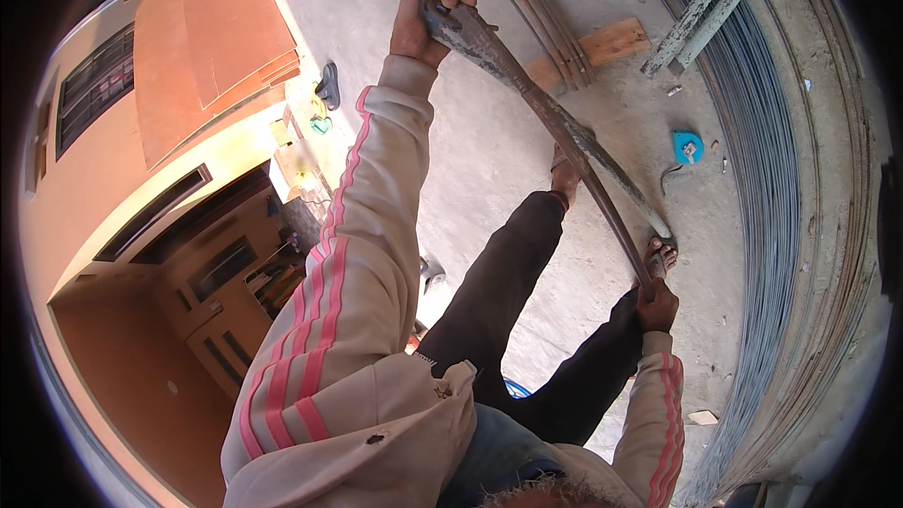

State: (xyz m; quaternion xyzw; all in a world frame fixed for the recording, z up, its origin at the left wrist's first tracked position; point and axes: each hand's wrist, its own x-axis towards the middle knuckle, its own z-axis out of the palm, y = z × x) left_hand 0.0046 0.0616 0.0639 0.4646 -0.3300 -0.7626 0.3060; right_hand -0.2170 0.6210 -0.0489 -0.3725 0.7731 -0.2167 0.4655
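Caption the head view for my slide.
A bolt cutter, left hand at its head, right hand gripping one handle, near metal rods.

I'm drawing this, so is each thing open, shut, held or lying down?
Long-handled tool: held, handles spread apart
Left hand: closed on tool's upper end
Right hand: closed around one handle
Blue tape measure: lying on floor
Wooden plank: lying under brown rods
Grey rods: lying bunched together

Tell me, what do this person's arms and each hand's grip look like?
Both arms wear loose, pale beige sleeves with pink stripes running lengthwise, ending in plain beige cuffs. The left grip and right grip are ordinary human hands, apparently gloveless, with no cables visible.
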